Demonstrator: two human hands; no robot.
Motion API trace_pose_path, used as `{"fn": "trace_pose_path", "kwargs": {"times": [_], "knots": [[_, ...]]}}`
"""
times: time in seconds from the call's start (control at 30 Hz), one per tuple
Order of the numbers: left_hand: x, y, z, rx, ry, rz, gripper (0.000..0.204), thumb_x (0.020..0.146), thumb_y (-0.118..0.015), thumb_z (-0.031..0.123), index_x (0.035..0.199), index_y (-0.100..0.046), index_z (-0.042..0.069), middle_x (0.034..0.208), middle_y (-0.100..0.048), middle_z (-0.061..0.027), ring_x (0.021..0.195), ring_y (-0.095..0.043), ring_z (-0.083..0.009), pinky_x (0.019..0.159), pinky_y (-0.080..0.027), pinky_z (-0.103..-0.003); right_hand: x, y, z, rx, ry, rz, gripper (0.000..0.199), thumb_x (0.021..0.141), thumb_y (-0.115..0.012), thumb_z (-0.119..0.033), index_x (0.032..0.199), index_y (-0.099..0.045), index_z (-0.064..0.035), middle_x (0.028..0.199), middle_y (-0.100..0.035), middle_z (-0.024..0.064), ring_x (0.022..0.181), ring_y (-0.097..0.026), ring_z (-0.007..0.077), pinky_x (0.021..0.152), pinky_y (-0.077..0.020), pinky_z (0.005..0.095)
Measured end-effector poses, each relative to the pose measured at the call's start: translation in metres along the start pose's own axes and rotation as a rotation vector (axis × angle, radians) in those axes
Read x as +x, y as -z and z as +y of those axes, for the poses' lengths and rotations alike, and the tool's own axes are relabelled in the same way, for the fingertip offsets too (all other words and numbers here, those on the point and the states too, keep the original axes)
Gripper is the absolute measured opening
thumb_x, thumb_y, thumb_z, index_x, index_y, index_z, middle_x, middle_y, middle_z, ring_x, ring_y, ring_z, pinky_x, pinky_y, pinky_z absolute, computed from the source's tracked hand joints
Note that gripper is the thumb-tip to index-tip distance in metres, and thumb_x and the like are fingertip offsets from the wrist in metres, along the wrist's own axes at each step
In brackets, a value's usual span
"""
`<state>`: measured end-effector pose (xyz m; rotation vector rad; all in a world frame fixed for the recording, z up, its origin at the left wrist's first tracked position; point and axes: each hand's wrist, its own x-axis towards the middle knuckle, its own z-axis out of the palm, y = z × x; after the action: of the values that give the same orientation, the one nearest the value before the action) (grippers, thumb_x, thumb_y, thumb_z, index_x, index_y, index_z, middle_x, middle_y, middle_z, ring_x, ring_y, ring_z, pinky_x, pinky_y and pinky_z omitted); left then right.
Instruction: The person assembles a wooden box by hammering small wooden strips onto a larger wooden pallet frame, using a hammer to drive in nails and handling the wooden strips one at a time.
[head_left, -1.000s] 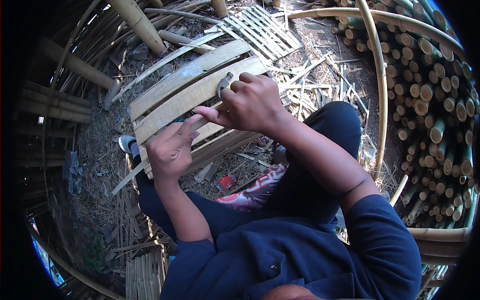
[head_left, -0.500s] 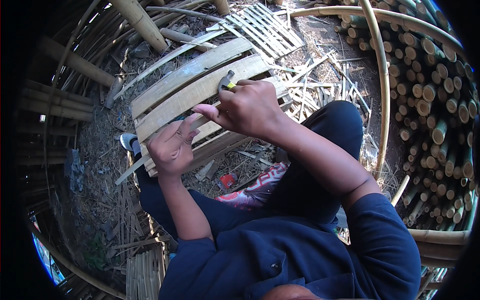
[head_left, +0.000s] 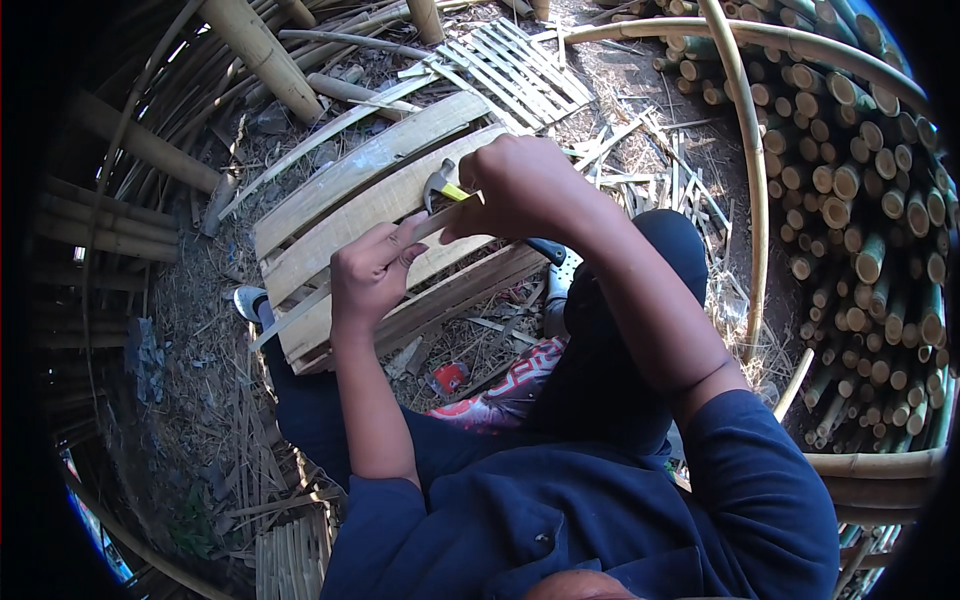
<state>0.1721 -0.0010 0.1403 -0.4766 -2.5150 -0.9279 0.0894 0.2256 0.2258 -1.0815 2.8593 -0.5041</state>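
My left hand is closed on a thin bamboo strip that slants across a low slatted wooden bench. The strip's lower end juts past the bench's near left edge. My right hand is closed round the upper part of the same strip, its wrist bent and its fingers partly hidden from above. Behind and beneath my right hand, a claw hammer with a yellow neck rests on the bench. The dark end of its handle shows past my hand; the middle is covered.
A slatted bamboo panel lies beyond the bench among scattered offcuts. Stacked bamboo poles fill the right side, behind an upright pole. Near my legs lie a red package and a printed sack. Cut strips are at lower left.
Both hands have shifted with the strip, my left hand up and to the right along the bench. My right wrist has turned. More of the hammer now shows.
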Motion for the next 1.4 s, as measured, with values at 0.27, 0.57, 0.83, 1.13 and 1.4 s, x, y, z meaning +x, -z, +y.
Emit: {"fn": "trace_pose_path", "kwargs": {"times": [0.27,0.57,0.83,1.13,1.4], "knots": [[-0.006,-0.088,-0.068,0.154,0.140,-0.061,0.032,0.086,-0.077,0.018,0.117,-0.077,0.020,0.086,-0.070,-0.0040,0.075,-0.069,-0.0264,0.064,-0.054,-0.039,0.021,0.063,0.105,0.066,-0.251,-0.256,0.033,0.092,-0.076,-0.037,0.103,-0.078,-0.0057,0.072,-0.073,0.0112,0.067,-0.073,0.0179,0.067,-0.0559,0.0354],[-0.003,-0.108,-0.074,0.222,0.175,-0.053,0.032,0.082,-0.075,0.011,0.114,-0.077,0.018,0.091,-0.069,-0.0019,0.077,-0.068,-0.0258,0.066,-0.053,-0.040,0.132,-0.173,0.332,-0.085,-0.432,-0.694,0.036,0.091,-0.075,-0.037,0.095,-0.076,-0.0022,0.081,-0.075,0.0145,0.073,-0.072,0.0277,0.069,-0.0586,0.0407],[0.006,-0.115,-0.075,0.227,0.177,-0.097,0.039,0.075,-0.075,0.002,0.112,-0.077,0.012,0.084,-0.067,-0.0059,0.072,-0.067,-0.0266,0.063,-0.051,-0.040,0.164,-0.346,0.407,-0.202,-0.326,-0.448,0.091,0.087,-0.070,-0.020,0.158,-0.017,0.0045,0.154,-0.040,0.0286,0.138,-0.046,0.0443,0.107,-0.0488,0.0466],[0.013,-0.121,-0.079,0.250,0.159,-0.160,0.041,0.070,-0.077,0.003,0.111,-0.078,0.011,0.084,-0.067,-0.0049,0.069,-0.065,-0.0245,0.059,-0.049,-0.038,0.152,-0.380,0.436,-0.185,-0.354,-0.017,0.030,0.092,-0.055,-0.008,0.121,-0.056,0.0005,0.130,-0.058,0.0235,0.125,-0.057,0.0411,0.092,-0.0569,0.0450],[0.013,-0.123,-0.078,0.246,0.168,-0.139,0.039,0.071,-0.074,0.000,0.109,-0.077,0.008,0.084,-0.068,-0.0071,0.070,-0.065,-0.0272,0.060,-0.050,-0.039,0.126,-0.377,0.434,-0.101,-0.333,-0.213,0.045,0.088,-0.072,-0.049,0.109,-0.071,-0.0096,0.103,-0.071,0.0169,0.110,-0.067,0.0358,0.086,-0.0563,0.0483]]}}
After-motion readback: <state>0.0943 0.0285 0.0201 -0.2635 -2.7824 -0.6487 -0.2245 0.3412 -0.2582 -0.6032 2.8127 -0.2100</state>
